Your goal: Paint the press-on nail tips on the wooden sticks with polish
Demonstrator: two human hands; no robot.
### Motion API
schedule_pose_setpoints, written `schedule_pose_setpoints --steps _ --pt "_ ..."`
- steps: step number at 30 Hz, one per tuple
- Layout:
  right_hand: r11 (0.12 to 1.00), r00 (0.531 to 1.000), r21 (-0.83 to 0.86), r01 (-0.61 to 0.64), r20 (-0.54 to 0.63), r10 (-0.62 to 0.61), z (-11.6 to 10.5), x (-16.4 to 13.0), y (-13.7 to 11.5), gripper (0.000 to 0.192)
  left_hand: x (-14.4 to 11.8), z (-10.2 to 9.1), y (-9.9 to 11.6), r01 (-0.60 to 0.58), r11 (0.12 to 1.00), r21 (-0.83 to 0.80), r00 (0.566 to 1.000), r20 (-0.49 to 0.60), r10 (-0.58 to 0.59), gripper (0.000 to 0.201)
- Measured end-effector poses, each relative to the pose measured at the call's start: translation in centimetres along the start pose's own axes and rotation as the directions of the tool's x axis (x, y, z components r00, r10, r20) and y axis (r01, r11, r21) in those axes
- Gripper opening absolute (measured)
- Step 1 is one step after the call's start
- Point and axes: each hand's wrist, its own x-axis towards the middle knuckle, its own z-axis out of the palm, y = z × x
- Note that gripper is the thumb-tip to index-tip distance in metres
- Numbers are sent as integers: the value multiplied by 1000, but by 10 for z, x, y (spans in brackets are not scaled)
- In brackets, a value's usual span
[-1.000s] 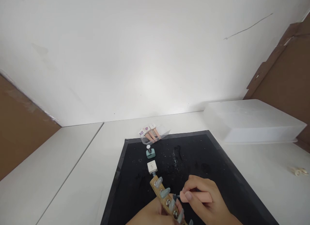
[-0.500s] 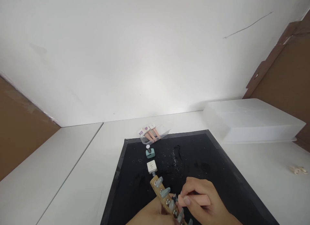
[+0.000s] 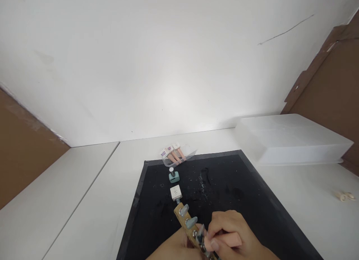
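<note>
A wooden bar [image 3: 181, 216] with several grey wing-shaped screws along it slants across the lower middle. A white square block [image 3: 175, 192] with a faint mark is fixed by a metal stem at its far end. My left hand [image 3: 179, 245] is closed round the bar from below, its fingers partly hidden behind it. Between the thumb and fingers of my right hand [image 3: 232, 230] is a pink stick [image 3: 228, 239], whose near end meets one of the wing screws. The exact contact is hidden by my fingers.
Beyond the bar stands a small teal block with a metal pin [image 3: 174, 176]. A clear tray [image 3: 192, 151] holds pink sticks with white square heads. The black mat [image 3: 224, 185] lies underneath. At right are a translucent bin [image 3: 297, 140] and small beige pieces [image 3: 342, 196].
My right hand has moved slightly down and left with the pink stick, bringing its end onto the bar's wing screws. My left hand and the bar have hardly moved.
</note>
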Motion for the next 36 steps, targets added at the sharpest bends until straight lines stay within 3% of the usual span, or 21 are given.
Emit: schedule_pose_setpoints --steps 5,13,18,29,36 --pt "997 999 81 16 35 -19 0 -2 0 15 -2 4 4 -6 999 -48 1000 -16 5 19" --pt "999 1000 33 13 -23 -12 -2 1 0 15 -3 5 6 14 997 -72 1000 4 -14 22" --pt "996 995 30 -82 -48 84 -1 4 2 17 -4 6 6 17 997 -80 1000 8 -16 24" --pt "995 969 -36 -92 -232 81 1 3 6 24 -4 -6 -8 47 991 -123 999 -9 -48 18" --pt "1000 998 10 9 -70 -8 -1 2 -2 14 -1 -1 1 -14 986 -165 1000 -2 13 23"
